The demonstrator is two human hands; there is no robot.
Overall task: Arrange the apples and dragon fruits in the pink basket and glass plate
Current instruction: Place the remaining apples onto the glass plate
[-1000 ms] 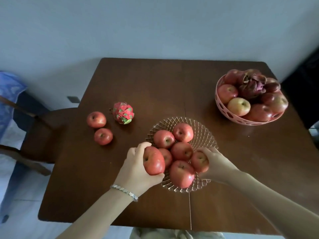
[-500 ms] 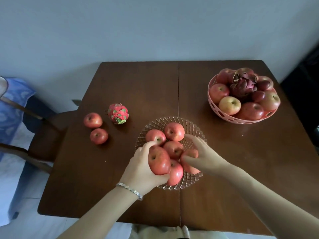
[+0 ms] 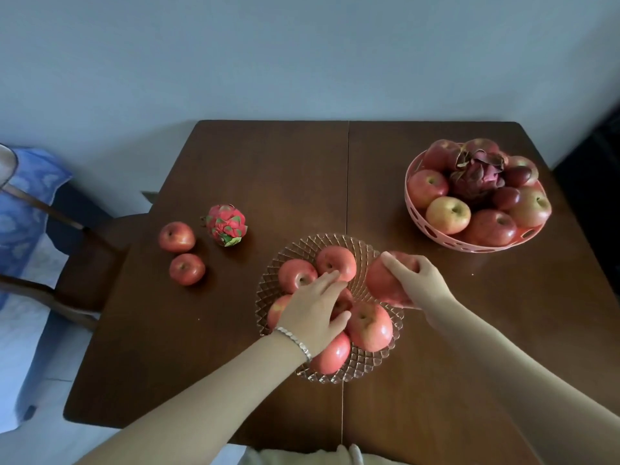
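Note:
The glass plate [image 3: 360, 369] sits at the table's front middle with several red apples [image 3: 369, 325] in it. My left hand [image 3: 313, 312] lies over the plate with fingers stretched out, touching the apples beneath it. At the plate's right rim my right hand [image 3: 417, 285] grips one red apple [image 3: 380, 280]. The pink basket [image 3: 410, 199] at the back right holds several apples and a dark dragon fruit [image 3: 476, 176]. A bright dragon fruit [image 3: 226, 224] and two apples [image 3: 176, 236] [image 3: 187, 269] lie on the table to the left.
The brown wooden table [image 3: 268, 169] stands against a pale wall. A wooden chair [image 3: 84, 260] is at its left side, with a blue patterned cloth [image 3: 23, 209] beyond it. A dark object fills the far right edge.
My left hand has let go of its apple into the plate and now lies flat over the fruit. My right hand has moved its apple out to the plate's right rim.

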